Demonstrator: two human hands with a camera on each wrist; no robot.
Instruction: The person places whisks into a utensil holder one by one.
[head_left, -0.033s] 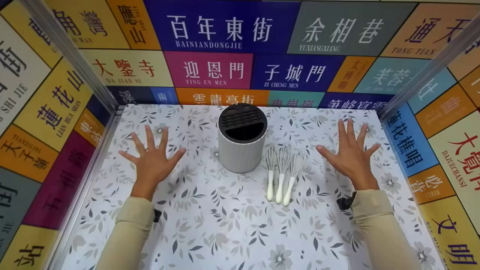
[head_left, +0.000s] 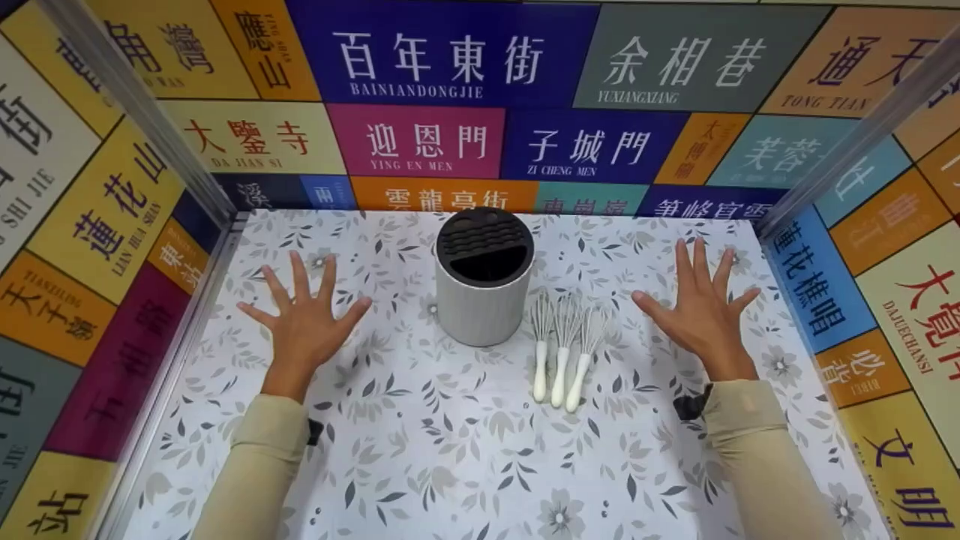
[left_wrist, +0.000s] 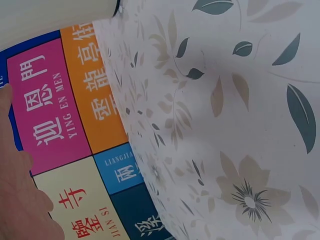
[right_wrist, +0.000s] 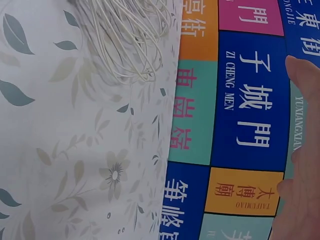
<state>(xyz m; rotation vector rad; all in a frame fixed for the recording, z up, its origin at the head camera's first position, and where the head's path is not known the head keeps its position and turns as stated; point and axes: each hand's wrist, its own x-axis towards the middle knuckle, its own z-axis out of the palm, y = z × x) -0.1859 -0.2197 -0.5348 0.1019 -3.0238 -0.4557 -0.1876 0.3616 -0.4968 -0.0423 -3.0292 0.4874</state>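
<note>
A white cylindrical knife and utensil holder [head_left: 481,311] with a black slotted top stands upright near the back of the table. To its right lie three whisks [head_left: 562,367] with cream handles, side by side, wire heads towards the back. My left hand [head_left: 304,326], fingers spread, is left of the holder and touches neither it nor the whisks. On the other side, my right hand [head_left: 705,319] is also spread, to the right of the whisks and apart from them. Whisk wires [right_wrist: 125,40] show at the top of the right wrist view; their handles are out of that frame.
The table [head_left: 450,480] has a white cover printed with grey leaves and flowers. Colourful panels with Chinese lettering [head_left: 416,140] stand behind it and on both sides. Metal posts [head_left: 187,165] run up at the back corners.
</note>
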